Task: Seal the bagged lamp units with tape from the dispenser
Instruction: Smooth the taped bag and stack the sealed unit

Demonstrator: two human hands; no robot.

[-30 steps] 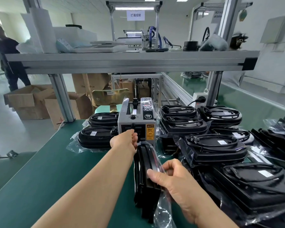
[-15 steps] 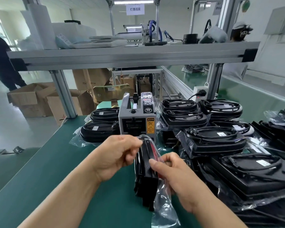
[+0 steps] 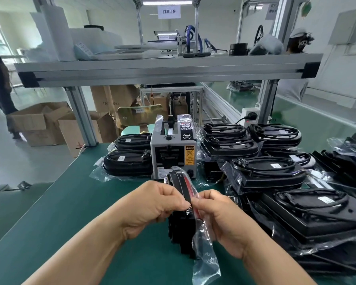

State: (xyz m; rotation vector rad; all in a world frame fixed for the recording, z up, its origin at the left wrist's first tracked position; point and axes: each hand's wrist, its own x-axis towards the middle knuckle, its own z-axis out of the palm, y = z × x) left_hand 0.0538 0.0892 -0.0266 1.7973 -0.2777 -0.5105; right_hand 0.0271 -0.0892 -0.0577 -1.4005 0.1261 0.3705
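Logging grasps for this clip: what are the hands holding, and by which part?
One bagged lamp unit, stood on edge: the left hand and the right hand both pinch it at its upper edge.

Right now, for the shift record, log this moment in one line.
left hand: pinches bagged lamp | right hand: grips bagged lamp | tape dispenser: behind, untouched

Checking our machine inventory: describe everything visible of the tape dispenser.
The tape dispenser is a grey, metal-looking box standing upright on the green bench between stacks of bagged lamps. Black dial and roll hub on top, dark feed opening in front, yellow caution label and knob at front right. The held lamp unit hides part of its base.
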